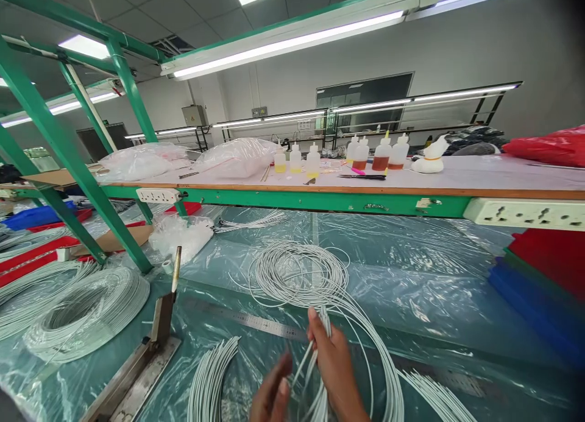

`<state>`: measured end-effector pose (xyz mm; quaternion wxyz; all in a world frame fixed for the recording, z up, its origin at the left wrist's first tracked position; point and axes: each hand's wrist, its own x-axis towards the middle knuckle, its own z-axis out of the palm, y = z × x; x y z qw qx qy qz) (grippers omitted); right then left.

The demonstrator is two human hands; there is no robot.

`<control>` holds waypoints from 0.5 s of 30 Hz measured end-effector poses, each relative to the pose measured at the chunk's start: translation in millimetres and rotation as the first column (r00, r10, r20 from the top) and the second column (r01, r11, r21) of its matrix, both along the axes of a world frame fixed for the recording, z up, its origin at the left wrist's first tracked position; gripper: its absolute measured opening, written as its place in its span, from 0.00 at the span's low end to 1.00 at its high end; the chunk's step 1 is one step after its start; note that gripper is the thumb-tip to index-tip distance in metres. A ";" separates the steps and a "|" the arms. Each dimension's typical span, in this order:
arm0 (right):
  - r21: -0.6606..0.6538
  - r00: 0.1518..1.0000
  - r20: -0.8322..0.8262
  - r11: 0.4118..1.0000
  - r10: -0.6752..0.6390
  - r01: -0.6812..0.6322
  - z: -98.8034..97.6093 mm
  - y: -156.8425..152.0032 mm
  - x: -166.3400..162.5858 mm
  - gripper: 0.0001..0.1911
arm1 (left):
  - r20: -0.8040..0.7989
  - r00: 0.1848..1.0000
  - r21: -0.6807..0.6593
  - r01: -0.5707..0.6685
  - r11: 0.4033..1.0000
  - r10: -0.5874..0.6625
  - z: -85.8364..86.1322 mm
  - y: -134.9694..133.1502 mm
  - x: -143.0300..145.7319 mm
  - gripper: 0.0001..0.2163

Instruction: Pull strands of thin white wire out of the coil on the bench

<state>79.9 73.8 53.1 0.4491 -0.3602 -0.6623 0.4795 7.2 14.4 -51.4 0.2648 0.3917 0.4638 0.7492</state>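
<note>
Plastic-covered bench (411,276) — right hand (336,367) fingers pinch white wire strands (320,324); left hand (272,394), blurred, seemingly loosely spread beside them.

No text or number can be read.

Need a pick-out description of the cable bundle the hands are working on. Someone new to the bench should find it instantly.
Start at the plastic-covered worktable below the green shelf. Near its front edge, past the steel ruler, the right hand grips a bundle of white wire. Unlike the tight coil far left, it fans into a loose coil behind the hand.
</note>
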 end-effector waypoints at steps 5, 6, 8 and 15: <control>0.133 0.977 -0.197 0.990 0.079 -0.053 48.3 -31.1 -11.8 0.26 | -0.461 0.807 -0.297 0.252 0.921 -0.370 105.8 -49.5 -18.0 0.52; 0.107 0.966 -0.236 0.991 0.106 -0.082 54.9 -36.0 -14.8 0.26 | -0.501 0.774 -0.360 0.222 0.906 -0.388 121.7 -54.9 -19.9 0.53; 0.094 0.952 -0.261 0.985 0.163 -0.143 65.5 -41.7 -19.0 0.26 | -0.530 0.753 -0.423 0.163 0.892 -0.389 141.9 -59.4 -22.4 0.52; 0.504 0.991 0.005 0.856 0.132 -0.117 98.8 -48.0 -18.0 0.23 | -0.601 0.767 -0.190 0.134 0.973 -0.223 142.7 -30.6 -19.5 0.23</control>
